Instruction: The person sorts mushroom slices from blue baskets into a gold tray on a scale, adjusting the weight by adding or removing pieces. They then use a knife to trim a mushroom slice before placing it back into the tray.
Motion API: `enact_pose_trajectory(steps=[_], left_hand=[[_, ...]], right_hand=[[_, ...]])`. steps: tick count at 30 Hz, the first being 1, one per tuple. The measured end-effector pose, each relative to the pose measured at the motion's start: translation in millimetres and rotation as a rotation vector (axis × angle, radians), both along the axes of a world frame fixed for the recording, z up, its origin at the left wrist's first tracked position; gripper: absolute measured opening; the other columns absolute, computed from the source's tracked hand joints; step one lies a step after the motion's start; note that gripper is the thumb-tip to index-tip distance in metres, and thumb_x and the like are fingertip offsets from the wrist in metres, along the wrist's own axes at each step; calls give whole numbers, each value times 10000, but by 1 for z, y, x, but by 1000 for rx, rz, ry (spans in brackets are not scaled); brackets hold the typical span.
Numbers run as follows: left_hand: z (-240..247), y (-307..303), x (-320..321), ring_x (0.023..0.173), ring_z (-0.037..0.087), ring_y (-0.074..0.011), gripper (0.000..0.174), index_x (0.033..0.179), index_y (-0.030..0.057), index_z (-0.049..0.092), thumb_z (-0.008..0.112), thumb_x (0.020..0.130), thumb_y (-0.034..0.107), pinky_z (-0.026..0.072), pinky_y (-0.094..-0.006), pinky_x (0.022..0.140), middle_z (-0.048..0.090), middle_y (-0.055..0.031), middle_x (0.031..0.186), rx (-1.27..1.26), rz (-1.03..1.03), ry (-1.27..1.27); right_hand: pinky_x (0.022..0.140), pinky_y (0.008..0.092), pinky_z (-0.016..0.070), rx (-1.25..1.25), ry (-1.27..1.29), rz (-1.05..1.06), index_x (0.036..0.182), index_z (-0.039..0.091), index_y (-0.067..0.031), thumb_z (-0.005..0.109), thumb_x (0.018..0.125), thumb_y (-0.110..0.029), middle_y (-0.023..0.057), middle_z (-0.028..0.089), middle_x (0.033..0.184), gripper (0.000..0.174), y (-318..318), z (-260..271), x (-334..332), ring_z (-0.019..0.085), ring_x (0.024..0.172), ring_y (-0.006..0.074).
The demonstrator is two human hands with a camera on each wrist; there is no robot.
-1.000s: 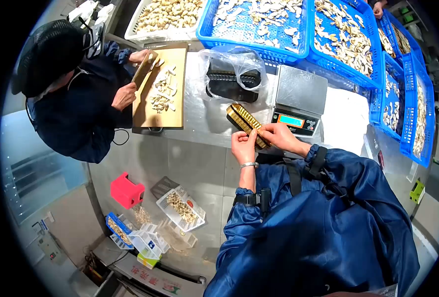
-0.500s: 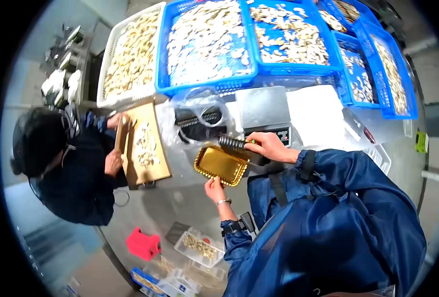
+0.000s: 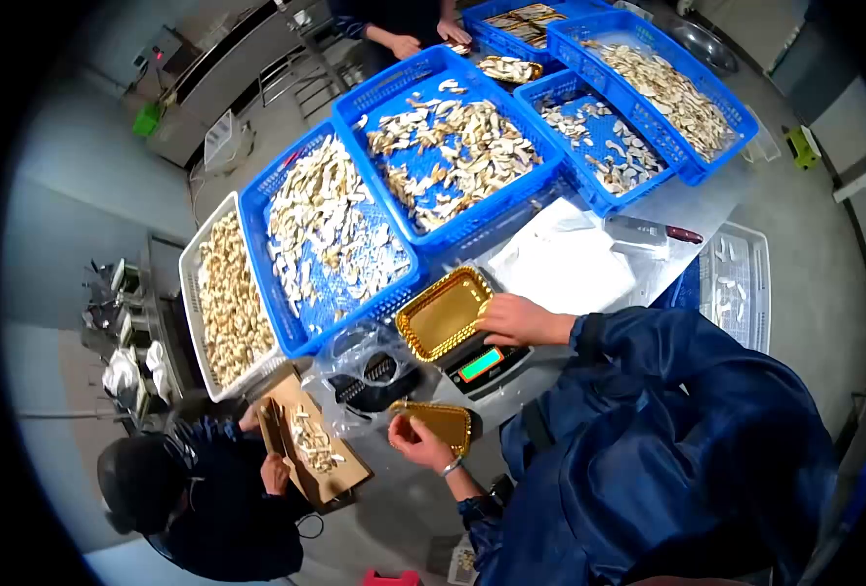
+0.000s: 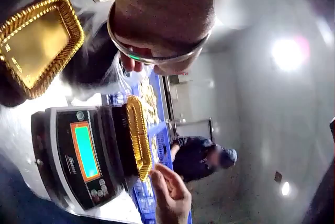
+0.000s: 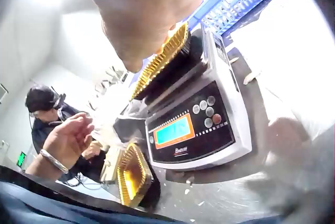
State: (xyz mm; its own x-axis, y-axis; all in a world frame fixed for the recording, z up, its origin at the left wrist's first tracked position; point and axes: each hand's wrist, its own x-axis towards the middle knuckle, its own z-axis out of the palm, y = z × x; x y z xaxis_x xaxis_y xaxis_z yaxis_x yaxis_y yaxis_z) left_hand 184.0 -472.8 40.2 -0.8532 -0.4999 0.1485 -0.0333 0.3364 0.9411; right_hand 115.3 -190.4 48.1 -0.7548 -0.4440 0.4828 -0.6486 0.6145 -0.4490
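A gold tray [image 3: 441, 314] with a ridged rim sits on the digital scale [image 3: 482, 365], whose display is lit. My right hand [image 3: 523, 320] is at the tray's right side, and in the left wrist view its thumb and fingertips pinch the rim by one corner. A second gold tray [image 3: 445, 427] lies on the metal table left of the scale. Close over it is my left hand [image 3: 417, 441], fingers loosely bent and holding nothing. Beside the scale, a clear plastic bag [image 3: 357, 350] partly covers a stack of black trays [image 3: 379, 383].
Blue crates [image 3: 418, 239] and a white crate [image 3: 195, 283] of sliced pieces line the table's far side. A white sheet [image 3: 560, 259] and a knife [image 3: 684, 234] lie right of the scale. Another person [image 3: 199, 498] works at a cutting board [image 3: 350, 471] on the left.
The two trays were apart in my hands half a second ago; now one is on the scale and the other on the table. The left hand has let go. The head view has swung right.
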Motion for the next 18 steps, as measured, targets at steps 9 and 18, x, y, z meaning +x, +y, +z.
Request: enact_pose_trajectory(steps=[9, 18], left_hand=[[37, 128, -28, 760, 545, -78, 181, 1012, 18, 572, 592, 864, 122, 453, -216, 669, 591, -20, 868, 183, -804, -404], [52, 252, -53, 876, 612, -311, 271, 1062, 64, 569, 597, 826, 193, 489, -374, 742, 614, -152, 1006, -192, -1130, -526]], right_hand=[[708, 391, 472, -201, -571, -550, 896, 647, -75, 564, 832, -216, 101, 643, 871, 176, 159, -13, 45, 603, 806, 297], [528, 202, 444, -811, -830, -811, 1026, 609, -21, 546, 882, -128, 10, 599, 751, 191, 337, -13, 32, 554, 611, 78]])
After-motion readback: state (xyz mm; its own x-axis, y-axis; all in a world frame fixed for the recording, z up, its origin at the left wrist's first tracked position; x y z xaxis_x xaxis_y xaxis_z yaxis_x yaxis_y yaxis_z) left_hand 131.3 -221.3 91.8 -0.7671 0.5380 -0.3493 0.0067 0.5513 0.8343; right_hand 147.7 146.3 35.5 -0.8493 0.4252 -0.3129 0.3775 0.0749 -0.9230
